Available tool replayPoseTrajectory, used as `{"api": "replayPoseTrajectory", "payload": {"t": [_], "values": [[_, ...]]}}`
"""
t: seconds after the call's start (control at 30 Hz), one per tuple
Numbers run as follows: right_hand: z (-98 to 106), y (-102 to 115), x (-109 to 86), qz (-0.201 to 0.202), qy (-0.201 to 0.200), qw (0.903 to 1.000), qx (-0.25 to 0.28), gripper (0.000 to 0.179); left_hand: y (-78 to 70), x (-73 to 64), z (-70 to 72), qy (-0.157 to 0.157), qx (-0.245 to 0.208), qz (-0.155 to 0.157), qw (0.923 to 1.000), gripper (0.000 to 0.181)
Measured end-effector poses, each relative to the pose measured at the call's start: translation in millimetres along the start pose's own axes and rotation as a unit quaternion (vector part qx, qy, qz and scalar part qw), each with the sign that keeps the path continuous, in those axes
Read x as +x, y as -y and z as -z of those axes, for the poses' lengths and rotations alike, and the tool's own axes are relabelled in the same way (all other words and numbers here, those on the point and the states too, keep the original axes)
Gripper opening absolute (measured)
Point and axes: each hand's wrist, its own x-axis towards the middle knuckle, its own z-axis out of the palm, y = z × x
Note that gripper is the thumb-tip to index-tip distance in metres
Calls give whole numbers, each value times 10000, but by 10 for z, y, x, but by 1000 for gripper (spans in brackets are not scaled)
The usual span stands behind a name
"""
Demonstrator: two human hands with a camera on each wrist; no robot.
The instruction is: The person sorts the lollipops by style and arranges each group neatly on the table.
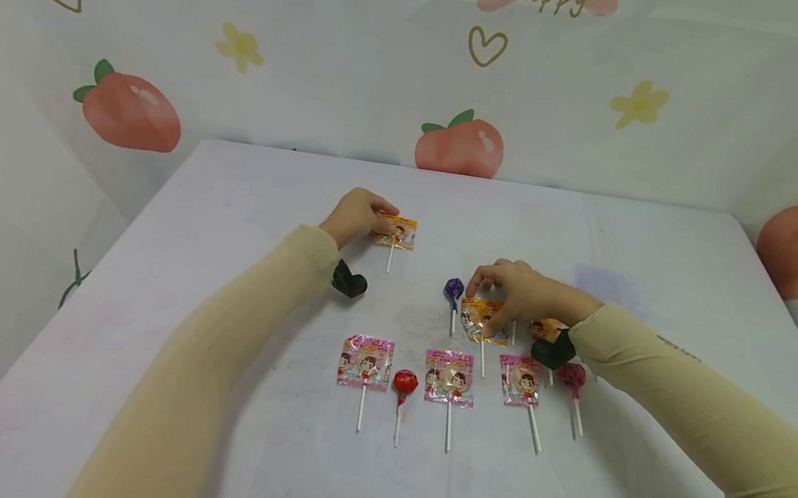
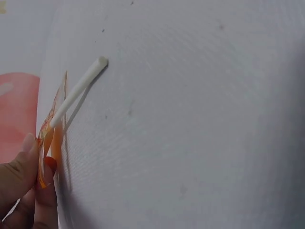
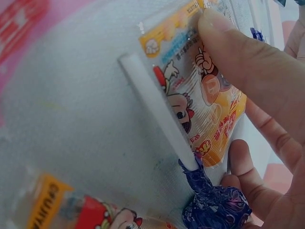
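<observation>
Head view: Over a white-covered table [image 1: 65, 373], you have both hands occupied. Your right hand [image 1: 526, 289] grips a flat square lollipop in orange-and-clear plastic film [image 1: 475, 316], the landmark here. Beyond it and well to its left, your left hand [image 1: 357, 220] pinches a matching orange-film lollipop [image 1: 405, 235]. A round lollipop in purple foil [image 1: 453, 288] lies just left of the landmark; a third orange-film lollipop [image 1: 546, 329] sits to its right, partly hidden. Nearer you than the landmark are three square lollipops in pink-and-clear film [image 1: 365, 362], a glossy red ball lollipop [image 1: 405, 382] and a dark-pink ball lollipop [image 1: 571, 376]. Their sticks point roughly your way, probably so the printed faces read upright to you.

Left wrist view: Your thumb [image 2: 21, 167] and fingers close on the wrapper, leaving the white stick [image 2: 78, 93] free, a hold that seems chosen to keep it aligned.

Right wrist view: Your thumb lies across the landmark's printed face, a finger behind it. A second purple-foil ball [image 3: 214, 207] crowds its side, near your bent fingertips [image 3: 239, 153]; whether they touch, you cannot tell. The tight spacing likely explains the narrow pinch.
</observation>
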Motion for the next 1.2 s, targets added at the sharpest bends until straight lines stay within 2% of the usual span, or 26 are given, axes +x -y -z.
{"api": "replayPoseTrajectory", "payload": {"t": [0.23, 0.47, 0.8, 1.2], "values": [[5, -14, -6, 10, 1, 10000, -35, 42, -12, 15, -23, -1, 325, -132, 9994, 40], [6, -6, -10, -7, 34, 10000, 6, 43, 43, 5, -3, -153, 277, -149, 9994, 36], [19, 0, -13, 11, 26, 10000, -27, 43, 31, 7, 46, -8, 235, 117, 9997, 36], [7, -9, 3, -43, 34, 10000, -39, 43, 103, 27, 27, -30, 216, 135, 9997, 37]]}}
